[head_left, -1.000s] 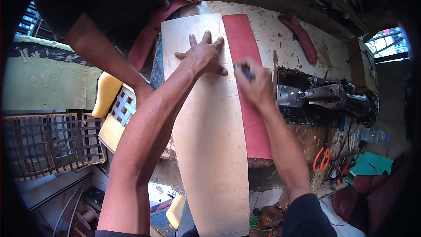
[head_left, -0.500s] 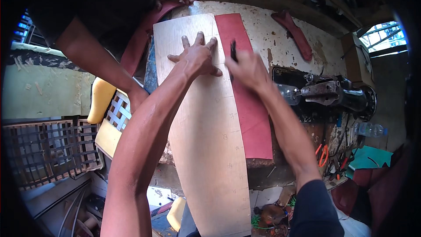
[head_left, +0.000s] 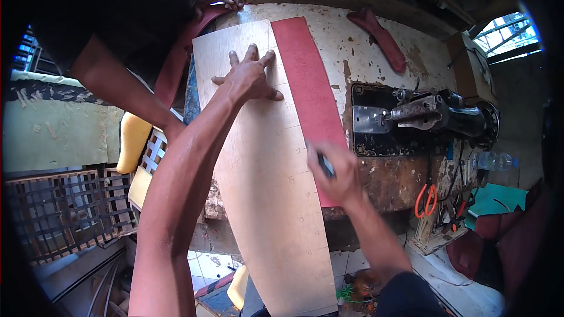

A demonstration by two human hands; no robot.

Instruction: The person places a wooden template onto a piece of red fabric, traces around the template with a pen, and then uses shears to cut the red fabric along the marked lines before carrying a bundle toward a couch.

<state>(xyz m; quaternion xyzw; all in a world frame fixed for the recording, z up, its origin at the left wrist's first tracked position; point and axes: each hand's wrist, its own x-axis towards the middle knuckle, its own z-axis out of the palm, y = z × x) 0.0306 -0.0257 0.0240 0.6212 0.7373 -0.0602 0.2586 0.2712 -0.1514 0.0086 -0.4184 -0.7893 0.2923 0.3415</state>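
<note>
Across a worn bench (head_left: 329,38), a pale wooden board (head_left: 270,199) is laid, its near end overhanging; a red sheet (head_left: 306,76) is exposed along its right edge. The board is judged light and stiff, best held by its long edges; the sheet, soft. The board is touched by the widely spread left hand (head_left: 248,79); a dark tool (head_left: 325,165) is gripped by the curled right hand (head_left: 339,173).

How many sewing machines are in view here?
1: the black sewing machine, on the workbench, right of the red sheet along the pale board. I see no others; the dark picture rim could hide some.
</note>
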